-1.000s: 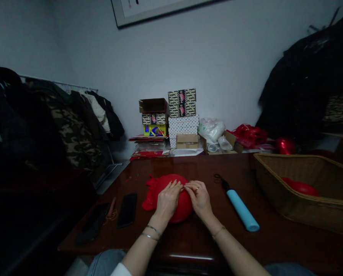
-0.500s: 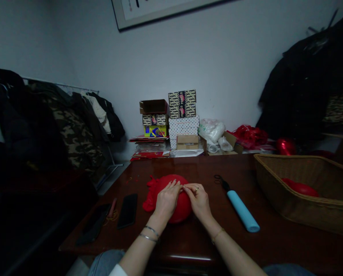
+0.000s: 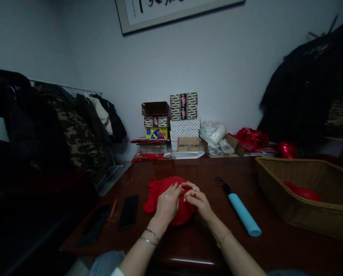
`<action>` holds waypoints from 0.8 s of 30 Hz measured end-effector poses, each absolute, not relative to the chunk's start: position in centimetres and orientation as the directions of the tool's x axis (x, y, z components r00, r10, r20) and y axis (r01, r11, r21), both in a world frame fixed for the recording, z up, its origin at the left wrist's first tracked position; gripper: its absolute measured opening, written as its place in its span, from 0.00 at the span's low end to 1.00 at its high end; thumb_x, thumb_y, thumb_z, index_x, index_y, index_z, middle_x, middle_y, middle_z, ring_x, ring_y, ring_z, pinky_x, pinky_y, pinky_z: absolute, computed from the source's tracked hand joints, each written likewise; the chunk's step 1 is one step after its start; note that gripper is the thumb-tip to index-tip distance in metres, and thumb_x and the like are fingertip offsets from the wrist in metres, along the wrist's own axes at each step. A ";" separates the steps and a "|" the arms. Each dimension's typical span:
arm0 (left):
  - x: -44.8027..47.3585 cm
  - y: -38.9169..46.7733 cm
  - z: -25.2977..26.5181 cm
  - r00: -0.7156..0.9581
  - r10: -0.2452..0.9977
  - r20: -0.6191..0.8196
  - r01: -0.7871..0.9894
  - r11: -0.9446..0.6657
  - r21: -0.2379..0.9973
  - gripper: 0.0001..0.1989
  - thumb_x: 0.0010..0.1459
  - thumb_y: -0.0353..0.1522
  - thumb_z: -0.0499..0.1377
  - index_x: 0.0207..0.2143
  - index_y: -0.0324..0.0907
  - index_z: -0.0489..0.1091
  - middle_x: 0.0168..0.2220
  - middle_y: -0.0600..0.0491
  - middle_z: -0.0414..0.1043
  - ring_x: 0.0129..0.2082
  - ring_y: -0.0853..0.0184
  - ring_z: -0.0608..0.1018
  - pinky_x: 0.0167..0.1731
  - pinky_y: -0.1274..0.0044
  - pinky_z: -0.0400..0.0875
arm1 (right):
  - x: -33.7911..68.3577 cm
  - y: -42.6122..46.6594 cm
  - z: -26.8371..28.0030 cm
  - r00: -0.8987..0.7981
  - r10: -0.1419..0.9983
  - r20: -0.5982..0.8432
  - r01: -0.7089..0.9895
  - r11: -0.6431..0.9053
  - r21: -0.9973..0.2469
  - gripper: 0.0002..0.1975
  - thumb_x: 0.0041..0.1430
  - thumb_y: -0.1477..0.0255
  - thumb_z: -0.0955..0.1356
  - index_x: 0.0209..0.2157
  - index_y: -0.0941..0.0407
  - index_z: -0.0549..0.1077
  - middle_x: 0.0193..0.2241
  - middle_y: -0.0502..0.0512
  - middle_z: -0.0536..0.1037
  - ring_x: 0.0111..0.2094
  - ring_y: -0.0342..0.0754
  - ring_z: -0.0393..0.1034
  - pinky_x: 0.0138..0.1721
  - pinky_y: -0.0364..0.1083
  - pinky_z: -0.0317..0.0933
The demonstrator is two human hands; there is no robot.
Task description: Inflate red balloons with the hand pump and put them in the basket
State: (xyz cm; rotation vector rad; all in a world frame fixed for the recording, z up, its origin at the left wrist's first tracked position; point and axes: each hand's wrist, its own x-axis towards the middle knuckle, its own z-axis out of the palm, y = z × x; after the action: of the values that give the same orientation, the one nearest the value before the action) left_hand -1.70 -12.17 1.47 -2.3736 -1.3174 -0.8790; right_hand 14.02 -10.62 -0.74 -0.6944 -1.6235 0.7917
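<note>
The red-brown wooden worktop (image 3: 200, 168) carries a brown wicker basket (image 3: 300, 214) at its right edge, a round red rubber balloon (image 3: 185, 211), seemingly unfinished, between front and back edges, and, already basketed, a smooth red shape (image 3: 305, 193), the half-curled left hand (image 3: 167, 203) and right hand (image 3: 199, 202) over the balloon, their hold impossible to tell.

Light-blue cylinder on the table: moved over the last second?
No. Relative to the wicker basket, the light-blue cylinder keeps its place on the table; the whole view shifted slightly.

Right grip (image 3: 200, 201) opened out, fingers (image 3: 191, 185) more spread than before, view tipped slightly upward
</note>
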 end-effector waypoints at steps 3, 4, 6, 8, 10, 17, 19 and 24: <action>-1.5 -12.2 1.2 0.391 0.649 0.653 0.840 -0.541 0.035 0.15 0.56 0.23 0.52 0.45 0.39 0.69 0.47 0.45 0.73 0.50 0.62 0.73 0.49 0.69 0.69 | 14.0 -10.4 -0.5 -0.170 0.774 0.610 -0.010 0.618 -0.786 0.09 0.56 0.65 0.65 0.32 0.49 0.77 0.58 0.50 0.62 0.60 0.53 0.50 0.58 0.57 0.46; -1.4 -12.3 1.2 0.389 0.647 0.655 0.839 -0.542 0.037 0.15 0.56 0.22 0.51 0.45 0.39 0.69 0.48 0.45 0.72 0.50 0.62 0.73 0.49 0.69 0.69 | 13.9 -10.3 -0.5 -0.136 0.760 0.636 0.003 0.642 -0.766 0.09 0.56 0.66 0.65 0.36 0.48 0.77 0.60 0.49 0.58 0.62 0.53 0.46 0.59 0.57 0.44; -1.3 -12.4 1.2 0.390 0.649 0.654 0.835 -0.549 0.046 0.15 0.57 0.23 0.51 0.45 0.40 0.69 0.48 0.45 0.72 0.50 0.63 0.72 0.50 0.69 0.68 | 13.6 -10.1 -0.4 -0.030 0.706 0.707 0.093 0.706 -0.702 0.11 0.57 0.68 0.64 0.40 0.46 0.76 0.62 0.47 0.54 0.63 0.53 0.41 0.60 0.58 0.41; -1.3 -12.6 1.3 0.392 0.651 0.650 0.831 -0.554 0.054 0.15 0.57 0.23 0.51 0.45 0.41 0.69 0.49 0.46 0.72 0.50 0.63 0.72 0.50 0.69 0.68 | 13.3 -10.1 -0.5 0.060 0.621 0.781 0.234 0.752 -0.616 0.13 0.58 0.70 0.64 0.42 0.46 0.75 0.62 0.46 0.52 0.63 0.53 0.41 0.60 0.59 0.42; -1.2 -12.7 1.4 0.391 0.650 0.651 0.831 -0.554 0.054 0.16 0.57 0.23 0.51 0.46 0.41 0.68 0.49 0.45 0.71 0.50 0.63 0.72 0.50 0.69 0.68 | 12.9 -10.1 -0.8 0.109 0.544 0.832 0.344 0.764 -0.545 0.14 0.58 0.72 0.64 0.44 0.45 0.74 0.62 0.47 0.53 0.63 0.52 0.42 0.59 0.58 0.45; -1.0 -12.9 1.4 0.423 0.647 0.635 0.811 -0.582 0.053 0.13 0.57 0.23 0.50 0.42 0.42 0.69 0.47 0.47 0.73 0.50 0.63 0.72 0.51 0.68 0.67 | 12.1 -10.0 -2.1 0.183 0.586 0.789 0.386 0.695 -0.606 0.15 0.58 0.70 0.65 0.48 0.47 0.71 0.60 0.48 0.56 0.63 0.52 0.43 0.59 0.58 0.47; -1.2 -12.8 1.2 0.409 0.648 0.643 0.816 -0.574 0.060 0.12 0.58 0.25 0.50 0.43 0.42 0.68 0.48 0.45 0.72 0.50 0.62 0.72 0.49 0.68 0.69 | 12.1 -9.6 -2.3 0.138 0.689 0.711 0.319 0.649 -0.691 0.15 0.58 0.66 0.65 0.47 0.48 0.71 0.60 0.50 0.57 0.63 0.52 0.41 0.60 0.59 0.45; -2.3 -12.6 1.5 0.302 0.742 0.599 0.812 -0.530 0.246 0.06 0.60 0.30 0.52 0.40 0.43 0.64 0.42 0.48 0.75 0.40 0.63 0.78 0.38 0.74 0.74 | 12.5 -8.8 -2.7 0.004 0.778 0.628 0.227 0.611 -0.758 0.19 0.57 0.64 0.65 0.51 0.48 0.67 0.57 0.53 0.62 0.61 0.52 0.48 0.57 0.59 0.50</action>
State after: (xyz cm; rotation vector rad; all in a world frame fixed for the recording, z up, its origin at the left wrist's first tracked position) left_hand -2.30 -12.55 1.53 -2.4503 -1.4673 -1.0374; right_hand 12.51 -8.82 -2.66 -0.8726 -1.5467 0.5322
